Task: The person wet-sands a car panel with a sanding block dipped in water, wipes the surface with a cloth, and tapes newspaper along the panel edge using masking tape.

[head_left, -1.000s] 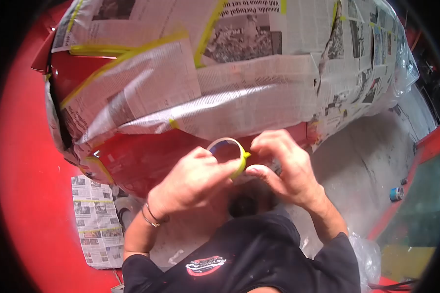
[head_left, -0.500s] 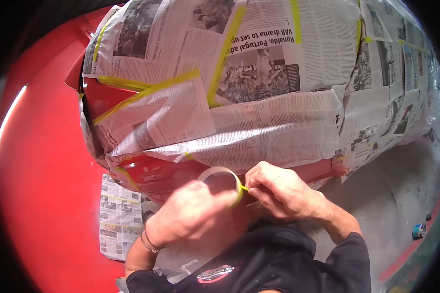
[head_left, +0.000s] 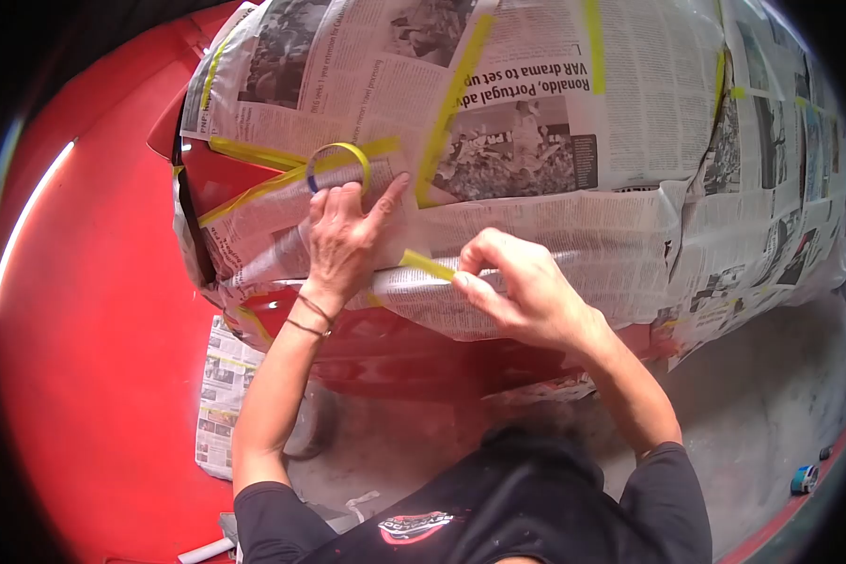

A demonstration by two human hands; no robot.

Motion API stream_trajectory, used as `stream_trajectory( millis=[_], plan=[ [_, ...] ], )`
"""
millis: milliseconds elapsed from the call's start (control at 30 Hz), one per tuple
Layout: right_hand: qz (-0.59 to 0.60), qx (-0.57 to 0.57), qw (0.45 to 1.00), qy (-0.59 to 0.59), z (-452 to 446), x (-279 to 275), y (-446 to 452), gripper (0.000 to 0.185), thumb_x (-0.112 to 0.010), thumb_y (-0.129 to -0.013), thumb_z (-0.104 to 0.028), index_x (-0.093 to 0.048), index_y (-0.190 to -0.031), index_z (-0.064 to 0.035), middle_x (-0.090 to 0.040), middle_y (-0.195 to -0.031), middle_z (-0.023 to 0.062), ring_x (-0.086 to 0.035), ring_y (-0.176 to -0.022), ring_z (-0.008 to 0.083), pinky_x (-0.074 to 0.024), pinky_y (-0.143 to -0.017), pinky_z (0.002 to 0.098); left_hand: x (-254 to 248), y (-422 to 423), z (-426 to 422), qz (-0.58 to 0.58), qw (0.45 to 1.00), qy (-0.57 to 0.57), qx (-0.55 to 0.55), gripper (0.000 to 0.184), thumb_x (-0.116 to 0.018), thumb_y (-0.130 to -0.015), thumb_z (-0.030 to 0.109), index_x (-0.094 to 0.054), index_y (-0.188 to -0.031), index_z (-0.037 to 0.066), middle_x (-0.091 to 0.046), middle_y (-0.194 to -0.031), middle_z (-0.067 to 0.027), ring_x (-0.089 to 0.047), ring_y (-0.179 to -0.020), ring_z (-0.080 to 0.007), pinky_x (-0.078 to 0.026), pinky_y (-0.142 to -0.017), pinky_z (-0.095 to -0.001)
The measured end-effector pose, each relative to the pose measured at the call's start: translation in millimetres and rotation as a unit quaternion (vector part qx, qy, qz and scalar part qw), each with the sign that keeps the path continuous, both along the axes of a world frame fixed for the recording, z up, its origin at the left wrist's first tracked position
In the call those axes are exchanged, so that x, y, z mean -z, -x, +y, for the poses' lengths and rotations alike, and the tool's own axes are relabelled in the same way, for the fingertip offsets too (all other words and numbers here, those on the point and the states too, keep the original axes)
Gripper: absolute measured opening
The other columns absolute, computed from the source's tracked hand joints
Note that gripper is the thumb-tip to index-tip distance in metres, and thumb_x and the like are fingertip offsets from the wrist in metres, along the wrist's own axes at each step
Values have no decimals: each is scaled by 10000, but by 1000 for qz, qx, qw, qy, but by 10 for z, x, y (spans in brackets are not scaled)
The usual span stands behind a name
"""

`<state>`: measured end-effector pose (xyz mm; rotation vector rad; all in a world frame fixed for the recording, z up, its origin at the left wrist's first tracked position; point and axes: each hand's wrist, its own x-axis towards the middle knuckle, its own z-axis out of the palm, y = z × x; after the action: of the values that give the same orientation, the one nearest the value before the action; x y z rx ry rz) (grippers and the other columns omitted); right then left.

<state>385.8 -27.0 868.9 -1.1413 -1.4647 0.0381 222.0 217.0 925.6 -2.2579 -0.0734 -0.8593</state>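
My left hand (head_left: pixel 343 235) rests over the newspaper sheet (head_left: pixel 508 221), its fingers curled at the near rim of a roll of yellow masking tape (head_left: pixel 364 162). The thumb of that hand stretches out toward the paper. A short torn strip of yellow masking tape (head_left: pixel 427 265) sticks out leftward from my right hand (head_left: pixel 526 287), pinched between thumb and fingertips. It hangs just above the lower edge of the newspaper, and whether it touches the paper I cannot tell. Below that edge shows the glossy red car panel (head_left: pixel 376 329).
Taped newspaper (head_left: pixel 752 150) covers the car body ahead and to the right. On the left spreads a red surface (head_left: pixel 85 357), with a newspaper-covered piece (head_left: pixel 221 404) beside it. A blue-labelled can (head_left: pixel 805 479) stands at the far right on the grey floor (head_left: pixel 733 414).
Both hands have moved forward from near the body to over the newspaper. The strip is now separate from the roll. The roll has gone up and left with my left hand.
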Motion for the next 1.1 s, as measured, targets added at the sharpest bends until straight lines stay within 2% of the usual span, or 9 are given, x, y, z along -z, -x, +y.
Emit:
stream_trajectory(
  millis=[167, 333, 533, 633, 767, 867, 900, 967, 1100],
  plan=[
    [26, 50, 998, 40, 421, -120, -166, 294, -837, -987, -267, -677, -1013, -22, -727, -900, 151, -726, -835, 305, -579, -760, 430, 38, -68, 40, -14, 999, 34, 23, 809, -799, -905, 504, -570, -1651, 295, -507, -1022, -80, -563, -986, -281, -429, -982, -462],
    [73, 116, 985, 102, 641, -198, -217, 279, -833, -989, -248, -700, -1001, -3, -731, -870, 146, -733, -821, 267, -585, -755, 401, 55, -56, 125, -24, 995, 65, 69, 844, -795, -909, 531, -516, -1684, 346, -491, -1032, -67, -544, -977, -262, -429, -981, -454],
    [12, 215, 973, 79, 752, -189, -144, 243, -808, -990, -222, -686, -951, -15, -735, -865, 156, -747, -802, 308, -594, -736, 430, 120, -25, 235, -33, 997, -11, 74, 743, -719, -945, 562, -507, -1655, 508, -466, -1067, -52, -528, -983, -234, -434, -985, -459],
    [-34, 271, 959, 78, 766, -202, -79, 231, -797, -988, -215, -681, -942, -21, -743, -875, 157, -757, -807, 335, -604, -738, 446, 115, -3, 285, -35, 995, -32, 83, 722, -785, -899, 471, -579, -1588, 535, -508, -1115, -28, -572, -1026, -177, -453, -992, -443],
    [-118, 358, 922, 88, 812, -226, -58, 302, -836, -978, -305, -707, -906, -41, -750, -837, 134, -766, -773, 318, -618, -729, 441, 108, -19, 376, -19, 994, -66, 89, 562, -720, -963, 502, -672, -1523, 481, -453, -1090, -51, -549, -1031, -223, -447, -1013, -465],
    [-154, 409, 874, 214, 710, -425, -109, 403, -866, -945, -443, -747, -869, -65, -760, -796, 114, -781, -761, 285, -623, -716, 436, 46, 24, 369, 14, 993, -60, 100, 533, -755, -969, 433, -700, -1498, 454, -455, -1098, -56, -562, -1044, -223, -453, -1023, -467],
    [-167, 448, 843, 248, 669, -517, -143, 495, -888, -879, -563, -777, -849, -82, -770, -774, 99, -790, -759, 261, -627, -713, 437, 18, 38, 395, 26, 992, -58, 111, 528, -767, -971, 405, -708, -1495, 437, -459, -1100, -58, -567, -1044, -225, -455, -1023, -466],
    [-124, 445, 835, 299, 602, -630, -154, 532, -900, -842, -604, -784, -869, -86, -778, -790, 102, -792, -771, 271, -630, -731, 447, -33, 69, 453, 39, 988, -37, 143, 515, -788, -971, 357, -726, -1481, 400, -471, -1103, -62, -576, -1039, -229, -459, -1018, -466],
    [-149, 469, 838, 235, 636, -520, -265, 519, -919, -818, -601, -771, -851, -104, -775, -786, 96, -787, -773, 274, -626, -737, 443, -116, 70, 474, 31, 975, 34, 217, 406, -811, -964, 282, -792, -1370, 273, -520, -1051, -64, -601, -1000, -248, -465, -990, -453]
  ],
)
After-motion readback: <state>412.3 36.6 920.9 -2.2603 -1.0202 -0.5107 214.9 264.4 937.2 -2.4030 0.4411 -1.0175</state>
